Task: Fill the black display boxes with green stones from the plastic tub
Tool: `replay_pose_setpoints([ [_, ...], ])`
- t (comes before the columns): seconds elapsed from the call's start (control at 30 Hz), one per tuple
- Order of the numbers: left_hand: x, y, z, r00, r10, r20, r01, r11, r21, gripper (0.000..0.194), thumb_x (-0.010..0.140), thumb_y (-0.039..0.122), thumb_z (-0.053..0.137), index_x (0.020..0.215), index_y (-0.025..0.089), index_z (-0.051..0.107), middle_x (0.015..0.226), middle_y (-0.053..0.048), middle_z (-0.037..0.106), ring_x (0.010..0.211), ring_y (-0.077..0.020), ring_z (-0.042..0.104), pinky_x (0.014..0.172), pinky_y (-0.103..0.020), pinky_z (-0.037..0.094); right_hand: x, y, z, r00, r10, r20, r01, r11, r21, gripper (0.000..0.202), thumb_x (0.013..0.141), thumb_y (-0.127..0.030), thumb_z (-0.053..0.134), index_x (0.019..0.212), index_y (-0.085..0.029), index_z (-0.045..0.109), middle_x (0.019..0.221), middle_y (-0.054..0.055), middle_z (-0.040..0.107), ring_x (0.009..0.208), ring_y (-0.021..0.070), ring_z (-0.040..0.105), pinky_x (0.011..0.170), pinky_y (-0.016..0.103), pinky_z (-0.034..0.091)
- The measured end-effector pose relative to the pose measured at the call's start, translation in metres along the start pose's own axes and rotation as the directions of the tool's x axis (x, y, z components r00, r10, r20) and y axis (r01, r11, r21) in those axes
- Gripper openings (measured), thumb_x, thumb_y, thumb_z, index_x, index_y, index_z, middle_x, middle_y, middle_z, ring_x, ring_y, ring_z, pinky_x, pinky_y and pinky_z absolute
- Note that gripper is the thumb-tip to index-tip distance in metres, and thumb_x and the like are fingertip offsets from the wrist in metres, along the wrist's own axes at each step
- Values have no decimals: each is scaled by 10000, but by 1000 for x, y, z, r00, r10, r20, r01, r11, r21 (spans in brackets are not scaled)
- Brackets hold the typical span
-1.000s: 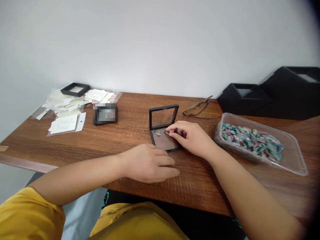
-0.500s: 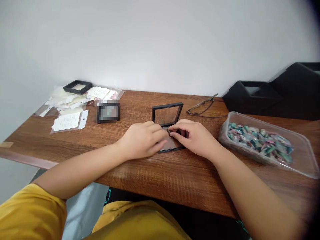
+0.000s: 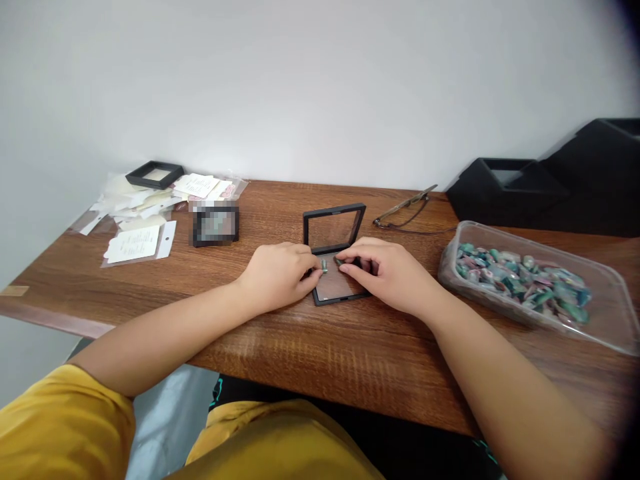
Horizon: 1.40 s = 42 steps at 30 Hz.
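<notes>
While case (image 3: 341, 287) gapes, right grip (image 3: 386, 272) pinches stone (image 3: 339, 261).

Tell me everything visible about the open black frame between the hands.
The black frame looks like plastic, its two halves joined at the back: one lies flat on the wooden table, the other stands raised. Each holds a transparent window. Small greenish pieces lie on the lower window by the left hand; the right hand overlaps the frame's right side. Whether either hand touches it is unclear.
</notes>
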<state>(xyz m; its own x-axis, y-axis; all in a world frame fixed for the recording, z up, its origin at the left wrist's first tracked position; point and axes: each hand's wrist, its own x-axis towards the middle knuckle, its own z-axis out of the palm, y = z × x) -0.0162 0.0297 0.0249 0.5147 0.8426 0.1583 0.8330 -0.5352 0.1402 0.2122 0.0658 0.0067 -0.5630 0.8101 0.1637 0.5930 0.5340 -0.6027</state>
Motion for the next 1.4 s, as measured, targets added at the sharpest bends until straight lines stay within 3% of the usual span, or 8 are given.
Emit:
replay_pose_setpoints([
  [0.3,-1,0,1,1000,-10,-10,10,1000,-13,199,933,347,572,1000,239,726,870,0,747,816,-188,697,639,-277,429,0,-1,-1,1000,11,9,-11,1000,-6,180,898,-256,636,1010,-203,767,919,56,706,716,160,576,692,316,447],
  [0.57,1,3,1,998,-48,26,48,999,-8,202,929,354,563,945,261,741,841,14,754,824,-194,710,625,-289,404,0,-1,-1,1000,6,22,-6,1000,-5,187,912,-260,619,1012,-195,763,939,56,706,722,155,567,694,315,444],
  [0.83,1,7,-5,972,-124,201,124,992,11,223,952,361,501,1069,243,650,906,1,759,812,-223,731,658,-311,476,0,-1,-1,1000,9,23,-9,1000,-4,168,911,-245,621,990,-196,760,906,41,687,709,146,556,685,308,431],
  [1.03,-1,13,-3,957,-143,253,129,989,70,299,1014,348,388,1141,175,596,820,-73,755,736,-277,740,640,-343,518,0,0,-1,999,19,28,-19,1000,-7,170,911,-252,623,1001,-207,759,916,34,686,688,136,547,661,301,424],
  [1.4,0,8,0,946,-219,238,215,976,40,299,1033,386,384,1145,206,594,849,-67,752,778,-270,743,705,-353,542,-1,2,0,999,22,30,-22,1000,-19,183,920,-268,616,1025,-228,761,932,26,687,702,134,554,647,297,423],
])
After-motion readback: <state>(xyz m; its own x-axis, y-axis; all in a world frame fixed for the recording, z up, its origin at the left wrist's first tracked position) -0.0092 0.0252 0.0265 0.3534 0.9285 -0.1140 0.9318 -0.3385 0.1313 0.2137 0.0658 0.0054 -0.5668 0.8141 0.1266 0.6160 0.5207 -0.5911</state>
